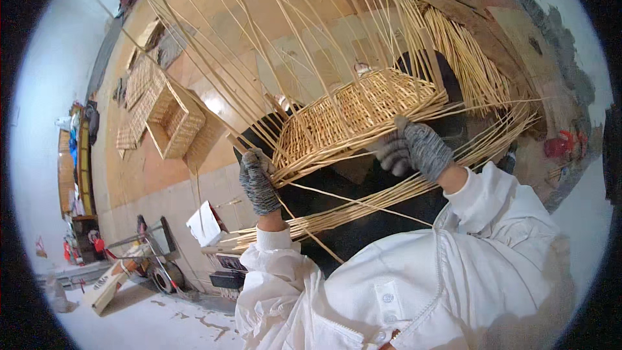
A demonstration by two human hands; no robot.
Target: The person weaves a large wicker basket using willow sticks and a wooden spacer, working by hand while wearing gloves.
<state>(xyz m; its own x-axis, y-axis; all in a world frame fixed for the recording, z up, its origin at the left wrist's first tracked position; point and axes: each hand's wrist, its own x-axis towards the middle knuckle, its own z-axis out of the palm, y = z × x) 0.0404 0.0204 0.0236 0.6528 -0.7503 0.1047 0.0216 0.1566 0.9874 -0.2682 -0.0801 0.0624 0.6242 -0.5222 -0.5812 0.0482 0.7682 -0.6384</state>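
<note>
A woven wicker basket point(350, 113) lies tilted in front of me, over dark cloth. Long upright wicker rods rise from its sides and fan out away from me. My left hand point(258, 180), in a grey knitted glove, is closed around its near left corner, with the finger ends partly hidden. At the near right edge is my right hand point(414, 148), gloved the same way. Its thumb lies against the woven edge while its slightly blurred fingers spread below, with nothing visibly gripped between them. Loose wicker rods point(363, 210) stretch across the dark cloth below both hands.
A thick pile of wicker rods point(470, 58) lies at the far right. Left of me, box-shaped wicker baskets point(172, 120) stand on the boarded floor point(227, 45). A wheeled metal frame point(162, 266) is at the lower left, near a white sheet point(205, 223).
</note>
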